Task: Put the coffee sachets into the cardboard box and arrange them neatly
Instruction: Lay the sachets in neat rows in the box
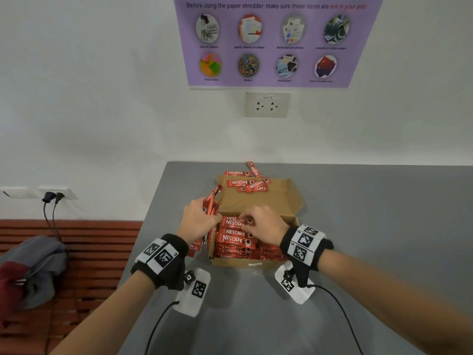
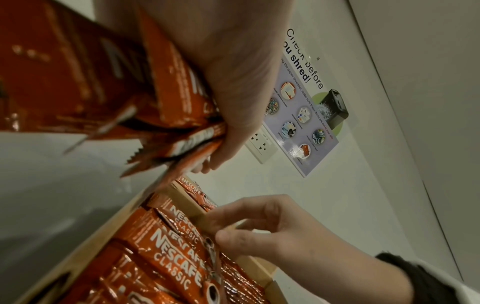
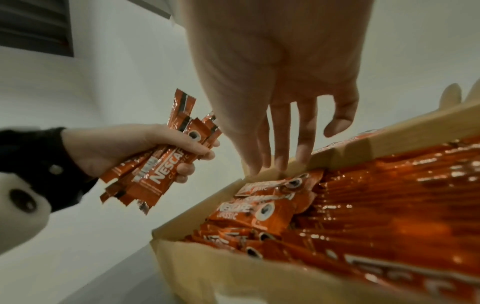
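An open cardboard box (image 1: 235, 262) stands on the grey table, packed with red Nescafe sachets (image 1: 233, 239) lying in rows. My left hand (image 1: 202, 219) grips a bundle of sachets (image 1: 212, 203) upright just left of the box; the bundle (image 3: 161, 164) fans out of the fist in the right wrist view. My right hand (image 1: 261, 224) hovers over the far end of the box, its straight fingers (image 3: 280, 152) touching the sachet ends (image 3: 272, 185) at the far wall. A few loose sachets (image 1: 245, 184) lie on the opened lid flap (image 1: 256, 201) and behind it.
The table (image 1: 358, 226) meets a white wall with a socket (image 1: 267, 105) and a purple poster (image 1: 276, 42). Left of the table stands a slatted bench (image 1: 89, 252) with clothes (image 1: 33, 267) on it. Two cables run back from my wrists.
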`<action>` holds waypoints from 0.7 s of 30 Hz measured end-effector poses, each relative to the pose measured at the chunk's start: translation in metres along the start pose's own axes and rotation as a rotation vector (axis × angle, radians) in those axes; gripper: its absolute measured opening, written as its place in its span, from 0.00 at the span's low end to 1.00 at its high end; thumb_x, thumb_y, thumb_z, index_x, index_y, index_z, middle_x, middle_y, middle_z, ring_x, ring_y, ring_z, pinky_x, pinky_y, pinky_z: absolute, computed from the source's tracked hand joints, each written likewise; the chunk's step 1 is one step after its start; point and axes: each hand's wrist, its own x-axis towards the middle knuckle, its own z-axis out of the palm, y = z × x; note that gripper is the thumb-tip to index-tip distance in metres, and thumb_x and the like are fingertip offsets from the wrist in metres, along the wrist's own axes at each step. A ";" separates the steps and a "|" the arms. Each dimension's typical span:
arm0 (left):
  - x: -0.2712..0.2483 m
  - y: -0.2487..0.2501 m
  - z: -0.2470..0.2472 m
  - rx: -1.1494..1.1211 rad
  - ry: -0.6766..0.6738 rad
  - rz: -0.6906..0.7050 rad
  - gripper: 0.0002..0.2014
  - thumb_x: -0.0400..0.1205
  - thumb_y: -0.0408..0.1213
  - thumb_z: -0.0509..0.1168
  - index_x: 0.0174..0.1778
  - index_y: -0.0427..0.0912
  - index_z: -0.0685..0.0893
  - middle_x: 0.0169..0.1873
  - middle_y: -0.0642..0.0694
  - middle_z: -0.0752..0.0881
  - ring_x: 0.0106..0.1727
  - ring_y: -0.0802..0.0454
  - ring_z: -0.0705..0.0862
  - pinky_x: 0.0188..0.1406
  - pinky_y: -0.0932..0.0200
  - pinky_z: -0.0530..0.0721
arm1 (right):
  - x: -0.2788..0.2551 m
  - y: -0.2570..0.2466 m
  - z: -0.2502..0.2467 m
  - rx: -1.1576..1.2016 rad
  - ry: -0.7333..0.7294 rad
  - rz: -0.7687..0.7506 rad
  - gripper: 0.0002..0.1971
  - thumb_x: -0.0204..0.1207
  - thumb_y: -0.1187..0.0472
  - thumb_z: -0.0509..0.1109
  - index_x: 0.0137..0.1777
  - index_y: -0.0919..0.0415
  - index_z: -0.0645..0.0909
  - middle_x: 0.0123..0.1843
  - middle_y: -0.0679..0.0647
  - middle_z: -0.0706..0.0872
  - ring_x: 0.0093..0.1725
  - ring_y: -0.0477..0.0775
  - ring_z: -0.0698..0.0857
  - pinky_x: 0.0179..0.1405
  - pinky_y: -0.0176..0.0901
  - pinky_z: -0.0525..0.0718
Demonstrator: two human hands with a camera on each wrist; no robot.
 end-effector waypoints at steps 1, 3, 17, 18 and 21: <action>0.000 0.000 0.001 -0.002 0.000 -0.002 0.13 0.77 0.34 0.71 0.55 0.38 0.80 0.45 0.46 0.85 0.41 0.56 0.84 0.37 0.67 0.80 | 0.003 -0.001 0.001 -0.021 -0.017 -0.013 0.17 0.77 0.57 0.69 0.65 0.58 0.81 0.62 0.53 0.85 0.59 0.51 0.83 0.60 0.45 0.82; 0.001 0.001 0.001 -0.004 0.003 -0.006 0.14 0.77 0.34 0.71 0.56 0.37 0.80 0.47 0.44 0.86 0.44 0.52 0.85 0.41 0.64 0.82 | 0.009 -0.003 0.004 -0.051 -0.073 -0.032 0.16 0.78 0.58 0.68 0.65 0.59 0.80 0.64 0.54 0.84 0.61 0.53 0.82 0.62 0.50 0.81; 0.002 -0.003 -0.001 -0.049 -0.013 -0.006 0.10 0.77 0.34 0.71 0.51 0.40 0.79 0.40 0.50 0.85 0.39 0.58 0.83 0.37 0.67 0.80 | 0.006 0.017 -0.004 -0.011 -0.024 0.085 0.10 0.79 0.66 0.63 0.52 0.60 0.86 0.52 0.54 0.89 0.47 0.52 0.87 0.50 0.46 0.86; 0.003 -0.003 -0.001 -0.050 -0.016 -0.005 0.10 0.77 0.34 0.70 0.52 0.39 0.79 0.41 0.49 0.85 0.39 0.58 0.84 0.37 0.67 0.80 | 0.004 0.019 -0.004 -0.018 -0.028 0.104 0.10 0.79 0.65 0.63 0.51 0.60 0.86 0.50 0.54 0.89 0.46 0.52 0.87 0.49 0.47 0.86; 0.002 -0.001 0.002 -0.059 -0.028 0.003 0.10 0.78 0.34 0.70 0.52 0.39 0.79 0.41 0.48 0.85 0.38 0.58 0.84 0.36 0.68 0.80 | 0.001 0.019 -0.002 -0.021 -0.057 0.116 0.09 0.79 0.63 0.65 0.53 0.60 0.86 0.50 0.54 0.88 0.47 0.52 0.86 0.50 0.47 0.86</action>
